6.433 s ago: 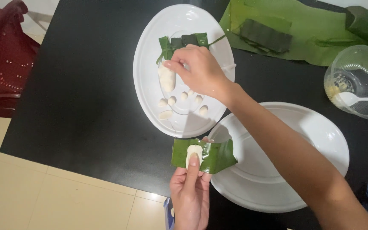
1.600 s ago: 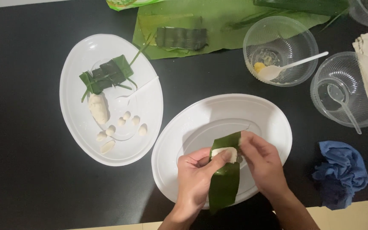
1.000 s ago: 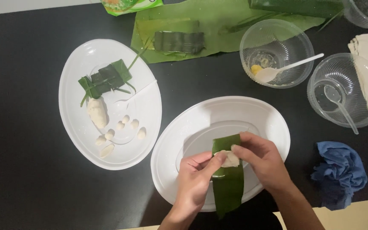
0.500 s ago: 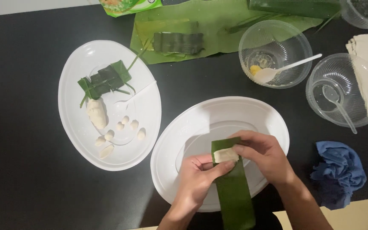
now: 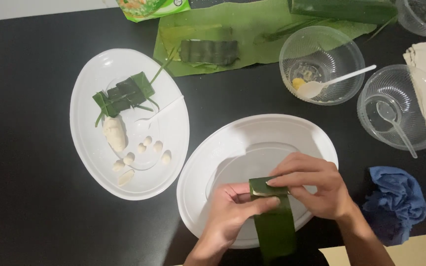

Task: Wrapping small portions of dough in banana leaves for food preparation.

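Since half a second ago the leaf strip (image 5: 273, 221) is folded over the dough (image 5: 258, 185), pinched by left hand (image 5: 235, 216) and right hand (image 5: 314, 189); loosening could spring it open.

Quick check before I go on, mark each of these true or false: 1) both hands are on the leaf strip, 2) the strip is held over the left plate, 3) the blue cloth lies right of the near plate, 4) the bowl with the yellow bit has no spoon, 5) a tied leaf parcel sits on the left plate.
1) True: left hand and right hand both pinch the leaf strip.
2) False: it is over the near plate; the left plate is untouched.
3) True: the blue cloth lies right of it.
4) False: a white spoon rests in that bowl.
5) True: the leaf parcel sits there above pale dough pieces.
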